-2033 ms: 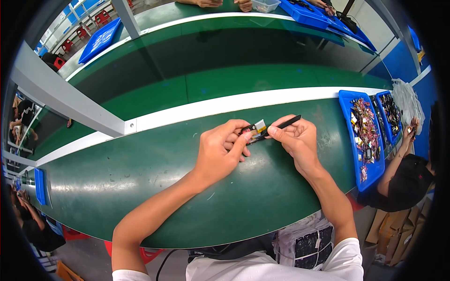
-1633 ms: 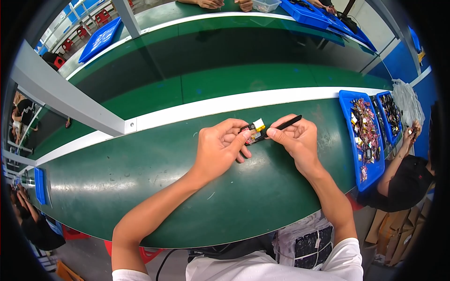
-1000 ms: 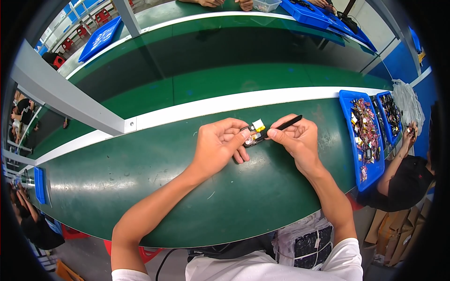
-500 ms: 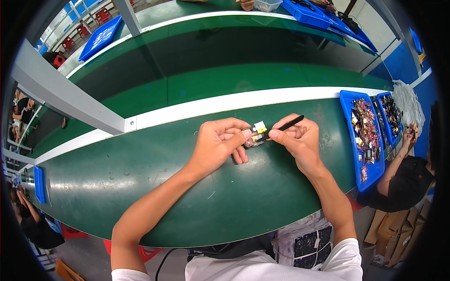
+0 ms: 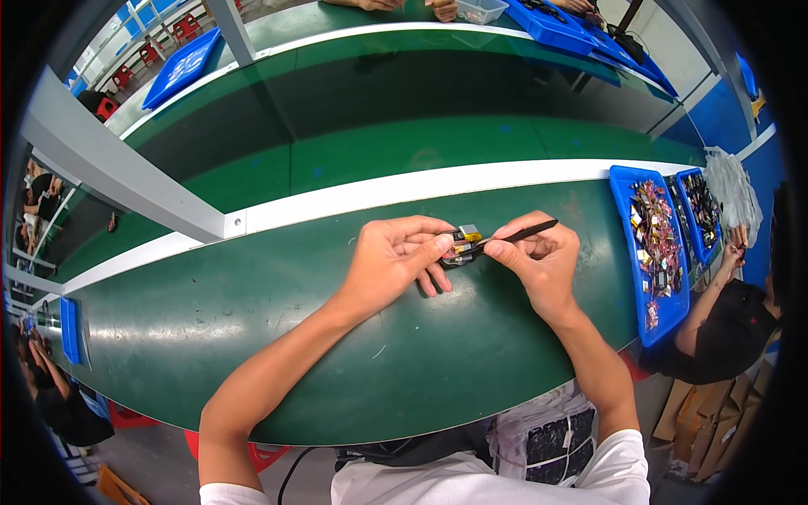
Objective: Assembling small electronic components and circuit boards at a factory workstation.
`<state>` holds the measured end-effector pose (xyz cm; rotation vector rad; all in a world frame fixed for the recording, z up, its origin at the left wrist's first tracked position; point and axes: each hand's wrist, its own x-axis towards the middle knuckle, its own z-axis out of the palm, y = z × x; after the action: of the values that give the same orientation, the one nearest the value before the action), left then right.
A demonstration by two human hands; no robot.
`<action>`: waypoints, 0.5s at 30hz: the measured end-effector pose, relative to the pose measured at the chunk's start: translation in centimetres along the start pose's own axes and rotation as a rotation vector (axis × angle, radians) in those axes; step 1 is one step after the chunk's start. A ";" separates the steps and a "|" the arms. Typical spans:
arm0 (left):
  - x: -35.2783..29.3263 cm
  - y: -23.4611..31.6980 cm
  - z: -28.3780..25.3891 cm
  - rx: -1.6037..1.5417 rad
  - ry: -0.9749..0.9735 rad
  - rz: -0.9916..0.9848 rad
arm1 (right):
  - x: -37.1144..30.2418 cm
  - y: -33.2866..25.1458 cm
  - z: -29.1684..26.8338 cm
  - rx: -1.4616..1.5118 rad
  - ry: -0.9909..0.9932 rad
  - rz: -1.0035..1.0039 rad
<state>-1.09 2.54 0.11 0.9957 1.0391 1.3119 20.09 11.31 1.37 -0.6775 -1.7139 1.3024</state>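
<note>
Above the green tabletop, my left hand (image 5: 391, 259) pinches a small black-cased electronic device (image 5: 459, 260) between thumb and fingers. The device looks open, with reddish and yellow parts showing inside. At its upper edge a small silver piece with yellow tape (image 5: 469, 231) sticks up; it looks like a little battery, though I cannot be sure. My right hand (image 5: 545, 265) is closed round black tweezers (image 5: 536, 229). Their tips point left and reach the device beside the yellow tape; whether they grip anything is too small to tell.
On the right stands a blue tray (image 5: 627, 244) heaped with small wired parts, beside another blue tray (image 5: 714, 244) of dark pieces. A co-worker's arm (image 5: 709, 295) is near them. A grey post (image 5: 126, 168) rises at the left, and a white ledge (image 5: 404, 187) runs behind my hands.
My right hand has shifted slightly right, and the tweezers lie flatter. The silver piece has changed its tilt and now shows grey instead of white. My left hand has barely moved.
</note>
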 end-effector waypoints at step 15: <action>-0.1 0.2 0.1 -0.021 0.040 0.024 | -0.9 -0.3 0.8 -0.181 0.071 -0.211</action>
<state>-1.05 2.48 0.28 0.9724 1.0451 1.3644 19.81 10.08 1.29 -0.6182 -1.8055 0.9757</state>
